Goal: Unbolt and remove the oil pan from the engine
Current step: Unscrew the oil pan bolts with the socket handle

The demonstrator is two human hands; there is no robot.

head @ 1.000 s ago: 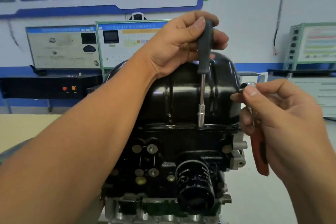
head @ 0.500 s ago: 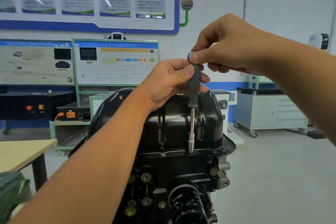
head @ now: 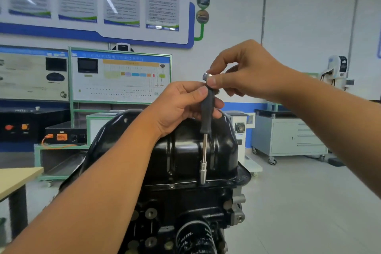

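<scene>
The black oil pan sits on top of the upturned engine block. A nut driver stands upright in front of the pan. Its socket is down on a bolt at the pan's flange. My left hand grips the driver's black handle. My right hand is above it and pinches a small silver tool head right at the top end of the handle. The rest of that tool is hidden behind my right hand.
A black oil filter sticks out of the block toward me. A wooden table is at the left. Training boards stand behind the engine, and a grey wheeled cabinet at the right on open floor.
My right hand rose from beside the pan's right side to the top of the driver handle, carrying the silver tool head. My left hand kept its grip on the driver. The view tilted up.
</scene>
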